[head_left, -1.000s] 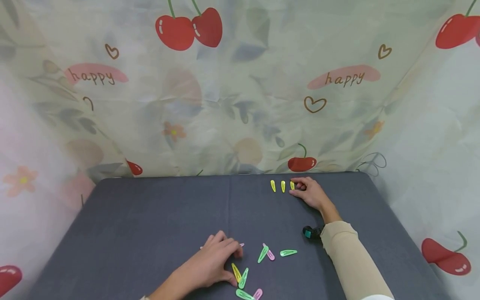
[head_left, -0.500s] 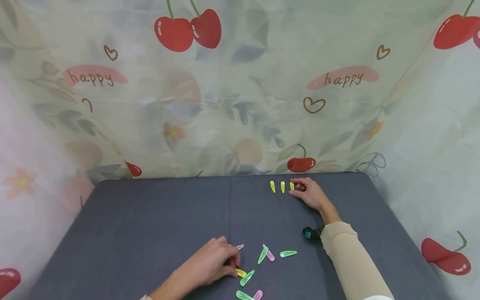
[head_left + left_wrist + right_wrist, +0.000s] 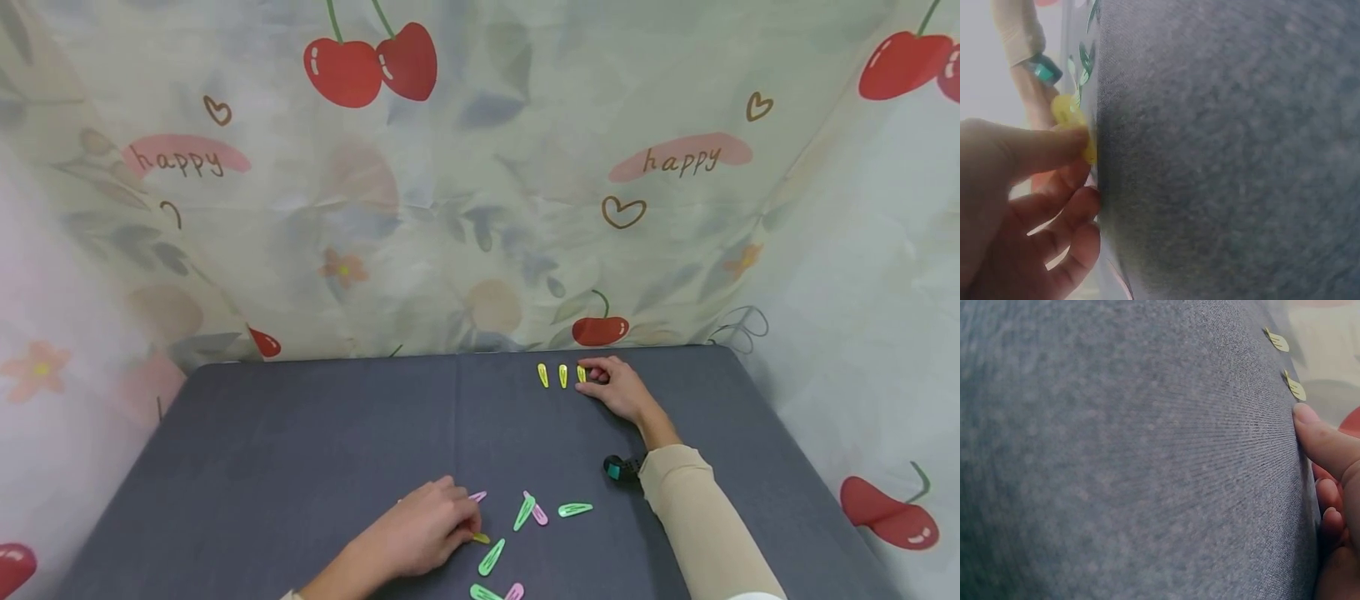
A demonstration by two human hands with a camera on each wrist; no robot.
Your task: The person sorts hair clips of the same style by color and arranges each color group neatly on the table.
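Observation:
My left hand [image 3: 427, 529] pinches a yellow snap hair clip [image 3: 481, 538] between thumb and fingers, low over the near part of the table; the left wrist view shows that clip [image 3: 1066, 109] at the thumb tip. A green hair clip [image 3: 491, 557] lies just beside it. At the far right my right hand [image 3: 618, 392] holds another yellow hair clip [image 3: 582, 374] by its ends, thumb and index finger on it. To its left two more yellow clips, one at the outer end [image 3: 543, 376] and one in the middle [image 3: 563, 377], lie upright in a row.
A pink clip [image 3: 477, 497] lies partly behind my left hand. Right of it a green clip [image 3: 524, 513] crosses a pink one [image 3: 541, 516], with another green clip [image 3: 575, 509] beyond. Green [image 3: 484, 592] and pink [image 3: 514, 592] clips touch at the near edge.
My left hand has reached the yellow clip, drawn it against the green clip, then taken it off and pinched it. The green clip has turned slightly. The right hand stays put.

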